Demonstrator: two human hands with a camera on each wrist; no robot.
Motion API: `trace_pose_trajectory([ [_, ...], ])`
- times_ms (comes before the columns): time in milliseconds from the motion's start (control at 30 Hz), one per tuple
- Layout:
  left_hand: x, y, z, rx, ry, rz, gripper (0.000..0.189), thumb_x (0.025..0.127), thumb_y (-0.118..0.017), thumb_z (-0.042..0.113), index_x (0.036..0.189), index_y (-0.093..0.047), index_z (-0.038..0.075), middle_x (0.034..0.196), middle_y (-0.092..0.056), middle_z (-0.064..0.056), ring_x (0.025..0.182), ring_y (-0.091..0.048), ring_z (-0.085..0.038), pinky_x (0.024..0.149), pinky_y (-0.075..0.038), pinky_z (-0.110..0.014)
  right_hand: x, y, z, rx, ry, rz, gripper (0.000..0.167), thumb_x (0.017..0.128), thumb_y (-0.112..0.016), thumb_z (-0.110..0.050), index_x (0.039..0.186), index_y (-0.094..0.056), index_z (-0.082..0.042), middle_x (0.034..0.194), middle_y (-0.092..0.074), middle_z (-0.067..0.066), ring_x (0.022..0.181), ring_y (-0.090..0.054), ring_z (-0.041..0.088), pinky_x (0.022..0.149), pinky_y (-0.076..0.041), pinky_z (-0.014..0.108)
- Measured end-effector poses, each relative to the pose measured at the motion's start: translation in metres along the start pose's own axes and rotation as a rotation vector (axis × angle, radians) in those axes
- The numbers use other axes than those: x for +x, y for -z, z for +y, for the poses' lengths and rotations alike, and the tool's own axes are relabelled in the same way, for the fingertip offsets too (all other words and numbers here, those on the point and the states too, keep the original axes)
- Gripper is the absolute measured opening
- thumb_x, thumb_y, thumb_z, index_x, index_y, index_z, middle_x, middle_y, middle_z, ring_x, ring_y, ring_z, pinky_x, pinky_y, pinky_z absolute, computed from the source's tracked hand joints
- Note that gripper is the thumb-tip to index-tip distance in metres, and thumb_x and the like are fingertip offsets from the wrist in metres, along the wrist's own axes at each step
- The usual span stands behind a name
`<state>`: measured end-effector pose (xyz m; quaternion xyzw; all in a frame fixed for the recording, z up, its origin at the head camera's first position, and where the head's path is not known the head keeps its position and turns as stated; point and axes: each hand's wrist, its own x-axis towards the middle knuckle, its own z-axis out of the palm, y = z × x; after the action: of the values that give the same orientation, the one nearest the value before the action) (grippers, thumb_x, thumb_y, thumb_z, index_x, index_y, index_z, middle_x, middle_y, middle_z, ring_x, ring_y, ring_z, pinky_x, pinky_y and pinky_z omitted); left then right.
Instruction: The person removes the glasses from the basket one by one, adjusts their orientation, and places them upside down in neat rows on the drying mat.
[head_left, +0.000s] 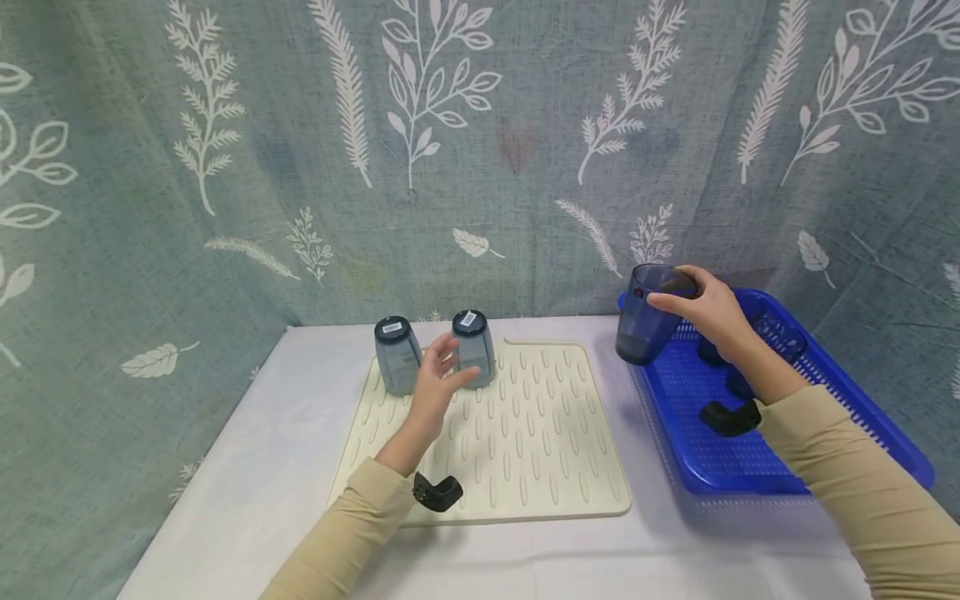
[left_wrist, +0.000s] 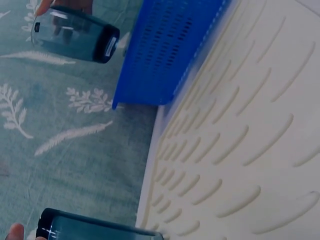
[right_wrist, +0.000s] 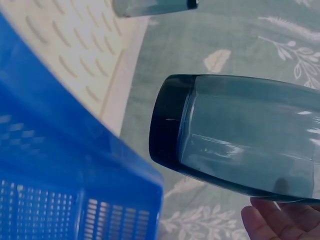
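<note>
The right hand (head_left: 708, 310) grips a tilted glass (head_left: 647, 325) near the blue basket (head_left: 690, 408). The left hand (head_left: 432, 383), half-spread and empty, hovers by two inverted glasses (head_left: 397, 358).

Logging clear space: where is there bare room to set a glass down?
Bare: the mat, right of the two upturned glasses and left hand; the white table left of the mat. Crowded: the mat's back-left corner; back of the blue basket, with more glasses.
</note>
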<state>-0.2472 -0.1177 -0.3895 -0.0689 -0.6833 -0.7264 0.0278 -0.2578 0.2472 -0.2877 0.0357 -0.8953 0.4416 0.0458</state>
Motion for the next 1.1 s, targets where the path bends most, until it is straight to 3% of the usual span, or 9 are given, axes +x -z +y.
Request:
trace_pose_trajectory([
  [300, -0.001, -0.001, -0.002, -0.029, -0.001, 0.003, 0.07, 0.083, -0.062, 0.002, 0.142, -0.025, 0.003, 0.143, -0.03, -0.017, 0.132, -0.027, -0.037, 0.105, -0.03, -0.049, 0.0, -0.015, -0.005, 0.017, 0.02, -0.01, 0.086, 0.084, -0.06, -0.045, 0.146, -0.017, -0.004, 0.141, -0.031, 0.027, 0.124, -0.035, 0.043, 0.096, -0.035, 0.057],
  [800, 0.002, -0.007, -0.008, -0.086, 0.022, 0.027, 0.069, 0.082, -0.062, 0.002, 0.141, -0.026, 0.005, 0.142, -0.033, -0.014, 0.128, -0.034, -0.032, 0.105, -0.032, -0.044, -0.003, -0.036, -0.009, 0.135, 0.019, -0.037, 0.084, 0.085, -0.06, -0.041, 0.147, -0.015, -0.009, 0.14, -0.032, 0.025, 0.118, -0.043, 0.041, 0.092, -0.041, 0.053],
  [1100, 0.001, -0.008, -0.011, -0.107, 0.019, 0.012, 0.067, 0.083, -0.061, 0.001, 0.141, -0.026, 0.004, 0.142, -0.032, -0.018, 0.13, -0.03, -0.037, 0.107, -0.029, -0.046, -0.001, -0.053, -0.014, 0.187, -0.007, -0.043, 0.083, 0.084, -0.061, -0.04, 0.146, -0.018, -0.006, 0.138, -0.035, 0.025, 0.116, -0.044, 0.039, 0.092, -0.042, 0.051],
])
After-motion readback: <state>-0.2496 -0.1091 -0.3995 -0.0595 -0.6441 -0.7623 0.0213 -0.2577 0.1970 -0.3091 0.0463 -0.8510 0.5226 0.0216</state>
